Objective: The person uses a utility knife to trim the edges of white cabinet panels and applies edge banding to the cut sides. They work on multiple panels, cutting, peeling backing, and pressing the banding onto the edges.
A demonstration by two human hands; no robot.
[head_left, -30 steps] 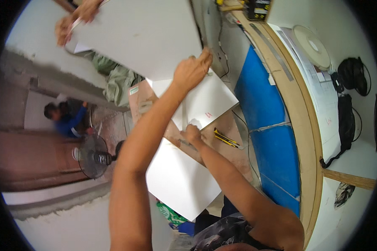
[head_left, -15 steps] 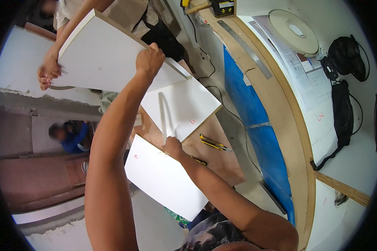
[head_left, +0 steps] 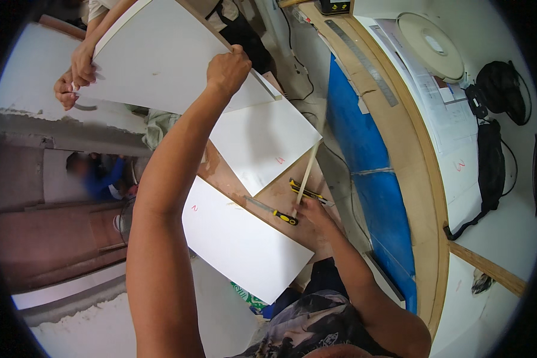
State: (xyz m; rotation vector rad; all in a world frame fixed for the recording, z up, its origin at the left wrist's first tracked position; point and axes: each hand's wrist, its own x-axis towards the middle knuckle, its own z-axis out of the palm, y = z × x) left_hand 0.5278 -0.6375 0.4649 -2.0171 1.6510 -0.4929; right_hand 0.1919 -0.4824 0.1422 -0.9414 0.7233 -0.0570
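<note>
1. A curved workbench [head_left: 426, 197] with a wooden edge and a blue front runs down the right side of the view; every place below is told from it.
2. Well to the left of the workbench and higher up, a large white board [head_left: 161, 59] is held tilted. The person's left hand [head_left: 227, 68] is clenched on its right edge, and another person's hands [head_left: 74, 74] grip its far left end.
3. Between that board and the workbench lies a white panel [head_left: 265, 140] with a small red mark, flat on a brown wooden surface [head_left: 280, 197].
4. Lower and further left of the workbench, a second white panel [head_left: 238, 238] lies flat, part of it hidden by the left forearm.
5. Just beside the blue front, the right hand [head_left: 310, 212] grasps the lower end of a thin pale wooden strip [head_left: 307, 173], which leans up toward the first panel.
6. Near that hand, two yellow-and-black hand tools [head_left: 286, 216] rest on the brown wood.
</note>
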